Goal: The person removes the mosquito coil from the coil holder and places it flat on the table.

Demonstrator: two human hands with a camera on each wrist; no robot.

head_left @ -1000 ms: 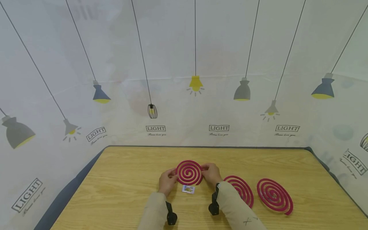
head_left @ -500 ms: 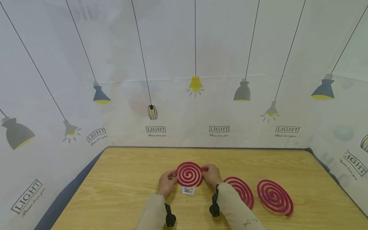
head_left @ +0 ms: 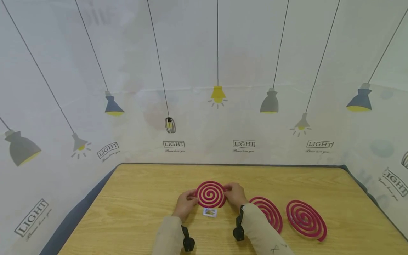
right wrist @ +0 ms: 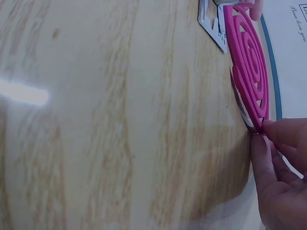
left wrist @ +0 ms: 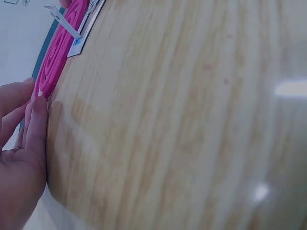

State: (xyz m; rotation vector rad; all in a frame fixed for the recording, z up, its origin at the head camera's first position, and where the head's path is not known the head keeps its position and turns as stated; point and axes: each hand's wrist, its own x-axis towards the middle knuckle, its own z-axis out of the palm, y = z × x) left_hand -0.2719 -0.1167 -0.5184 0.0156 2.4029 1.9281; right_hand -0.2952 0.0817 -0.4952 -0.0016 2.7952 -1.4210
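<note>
A magenta mosquito coil point(head_left: 210, 194) lies level just over the wooden table, held between both hands. My left hand point(head_left: 185, 204) pinches its left rim between thumb and fingers. At the opposite rim, my right hand point(head_left: 235, 195) pinches it the same way. A small flat metal coil stand point(head_left: 209, 212) is just in front of the coil; in the left wrist view a thin tab on the stand point(left wrist: 76, 40) rises beside the coil point(left wrist: 55, 57). Seen from the right wrist, the stand point(right wrist: 211, 21) sits close to the coil's edge. Whether the two touch I cannot tell.
Two more magenta coils lie to the right: one coil point(head_left: 276, 216) partly behind the right sleeve point(head_left: 264, 226), another coil point(head_left: 306, 220) farther right. The wooden table point(head_left: 143, 191) meets a white wall sheet point(head_left: 204, 120) printed with lamps at its far edge.
The head view has shifted very slightly. Both hands keep their grip on the coil, with no clear movement of it over the table.
</note>
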